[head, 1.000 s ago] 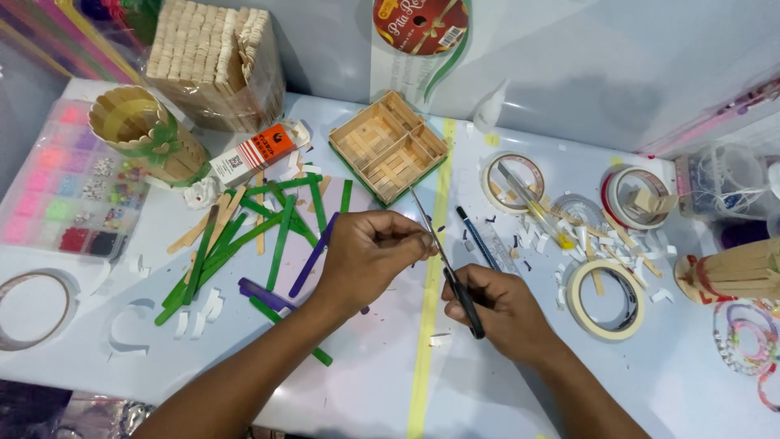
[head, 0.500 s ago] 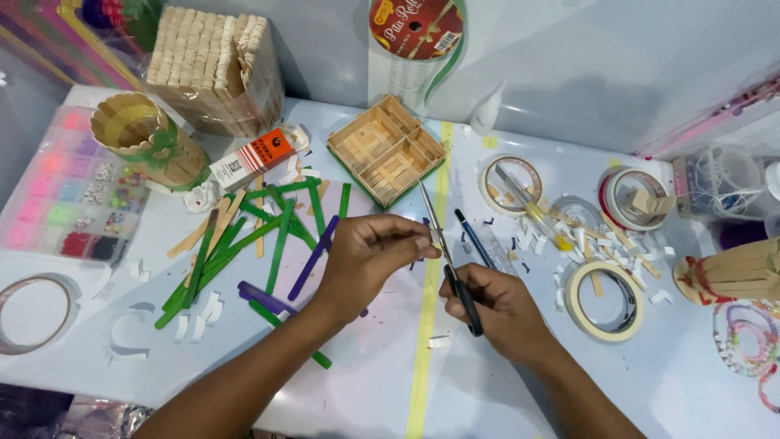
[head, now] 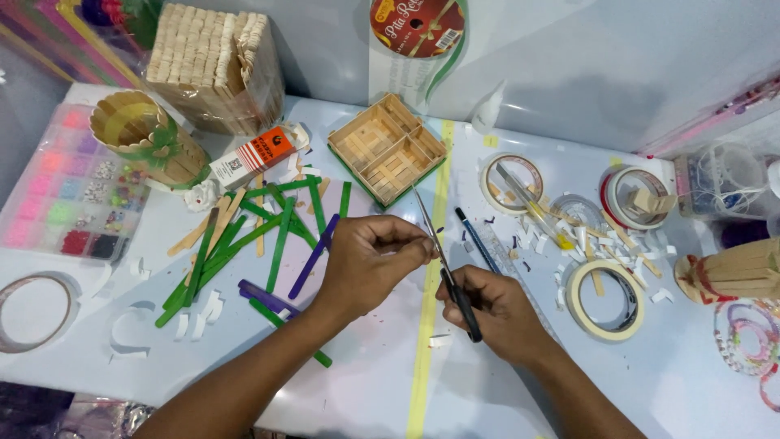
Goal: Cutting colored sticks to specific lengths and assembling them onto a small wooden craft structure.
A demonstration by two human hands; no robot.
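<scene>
Far left edge of table (head: 366, 382): bead box (head: 61, 183), stick cup (head: 146, 134). Green and purple sticks (head: 268, 236) are scattered left of centre. Left hand (head: 370, 260) is pinched shut on something small at the blades, probably a stick offcut; too tiny to tell. Right hand (head: 496, 313) is closed round the handles of the scissors (head: 443, 264), blades up toward the wooden tray (head: 387, 148). Best kept: piece steady, fingertips clear of blades. Tape rolls (head: 605, 297) lie right.

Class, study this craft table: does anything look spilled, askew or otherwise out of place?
Yes. Green craft sticks lie crisscrossed in a loose heap left of the left hand, and small white paper scraps are strewn between the tape rolls on the right.
</scene>
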